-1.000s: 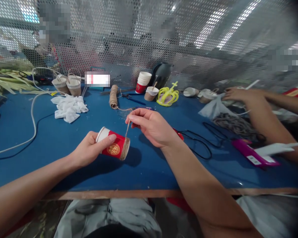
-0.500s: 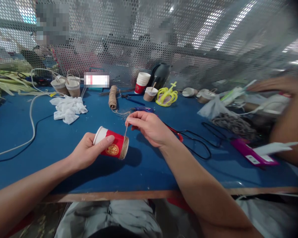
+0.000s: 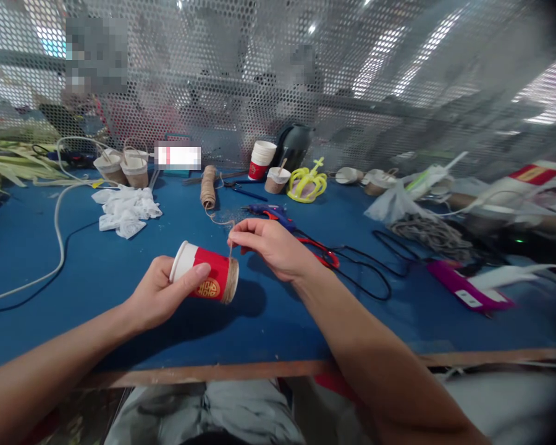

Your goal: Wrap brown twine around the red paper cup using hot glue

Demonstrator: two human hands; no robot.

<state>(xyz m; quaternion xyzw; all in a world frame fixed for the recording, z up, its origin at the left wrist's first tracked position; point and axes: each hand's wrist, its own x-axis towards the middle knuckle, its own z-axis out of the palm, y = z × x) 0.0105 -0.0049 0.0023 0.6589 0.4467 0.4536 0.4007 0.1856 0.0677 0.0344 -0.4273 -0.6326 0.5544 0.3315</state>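
The left hand (image 3: 160, 295) is holding the red and white cup (image 3: 217, 264) above the blue table (image 3: 185, 352); it is staying half open around the wall, with the thumb lying along the near side and the other fingers mostly hiding behind. The cup is lying almost sideways in the air, its mouth facing left and its base facing right. Around the base end, brown twine (image 3: 232, 281) is forming a narrow band. The right hand (image 3: 273, 250) is pinching the twine between thumb and forefinger, a little above the cup, while its other fingers are bending. From this pinch, a short piece is going down to the band. Another piece is leading from near the fingertips to the spool (image 3: 208, 185). The glue gun (image 3: 278, 215) is lying just beyond the right hand.
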